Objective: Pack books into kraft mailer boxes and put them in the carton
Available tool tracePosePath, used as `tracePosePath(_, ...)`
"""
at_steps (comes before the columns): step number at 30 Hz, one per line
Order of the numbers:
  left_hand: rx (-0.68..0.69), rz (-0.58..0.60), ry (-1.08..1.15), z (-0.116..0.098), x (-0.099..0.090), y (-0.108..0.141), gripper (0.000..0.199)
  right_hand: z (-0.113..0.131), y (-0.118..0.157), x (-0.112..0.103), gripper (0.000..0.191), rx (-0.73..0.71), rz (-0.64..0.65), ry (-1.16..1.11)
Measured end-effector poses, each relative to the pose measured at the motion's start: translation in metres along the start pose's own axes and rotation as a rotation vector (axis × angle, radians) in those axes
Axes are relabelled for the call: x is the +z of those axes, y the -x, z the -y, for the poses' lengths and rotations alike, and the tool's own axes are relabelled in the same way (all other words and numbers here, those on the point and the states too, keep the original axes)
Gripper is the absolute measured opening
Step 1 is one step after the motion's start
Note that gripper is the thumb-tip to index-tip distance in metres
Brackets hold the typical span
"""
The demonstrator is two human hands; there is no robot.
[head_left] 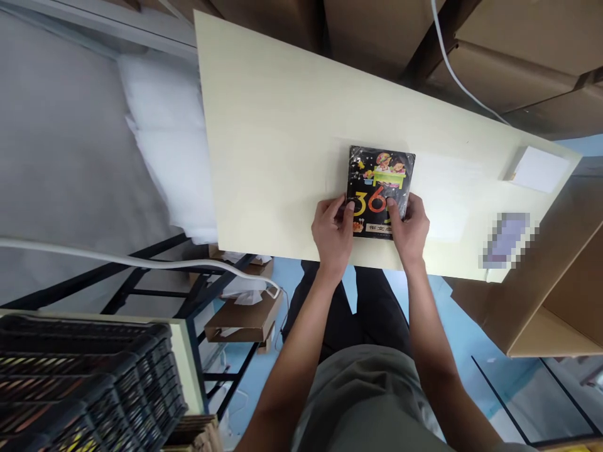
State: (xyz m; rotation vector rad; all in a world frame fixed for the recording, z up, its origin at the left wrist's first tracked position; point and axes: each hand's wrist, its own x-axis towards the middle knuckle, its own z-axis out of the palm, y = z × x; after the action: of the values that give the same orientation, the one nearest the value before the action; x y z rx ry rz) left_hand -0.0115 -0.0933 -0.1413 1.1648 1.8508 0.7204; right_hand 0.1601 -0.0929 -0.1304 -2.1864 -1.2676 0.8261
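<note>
A black book [380, 188] with colourful cartoon figures and large number digits on its cover lies on or just above the pale table [273, 138], near its front edge. Its cover has a glossy sheen. My left hand [333, 235] grips the book's lower left edge, thumb on the cover and fingers at the side. On the lower right edge my right hand [411, 229] holds the book the same way, its thumb over the last digit. The fingers' undersides are hidden.
White box [539, 169] and a blurred-out flat object [506, 242] at the table's right end. Cardboard boxes [513, 75] behind; an open carton [532, 295] at right. Black crate [89, 383] at lower left; white wrapping [164, 138] beside the table's left edge.
</note>
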Motion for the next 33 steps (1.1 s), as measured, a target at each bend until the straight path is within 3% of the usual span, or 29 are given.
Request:
tracePosePath(6,0.057,-0.008,-0.094,-0.006,-0.013,-0.004,0.03,0.0,-0.001,0.0,0.041,-0.086,-0.078,0.149)
tracePosePath(11,0.056,-0.127,-0.183,-0.003,-0.034,-0.016,0.025,-0.009,0.003,0.012,0.041,-0.105,-0.144,0.092)
tracePosePath(19,0.052,-0.039,-0.18,-0.007,-0.029,-0.025,0.006,-0.015,0.005,0.022,0.044,-0.048,-0.176,0.033)
tracePosePath(28,-0.118,-0.017,0.15,-0.025,-0.029,-0.019,0.013,-0.018,0.005,0.028,0.044,-0.087,-0.191,0.035)
tracePosePath(33,-0.141,0.007,0.284,-0.057,-0.035,-0.009,0.028,-0.02,0.005,0.027,0.043,-0.1,-0.177,-0.024)
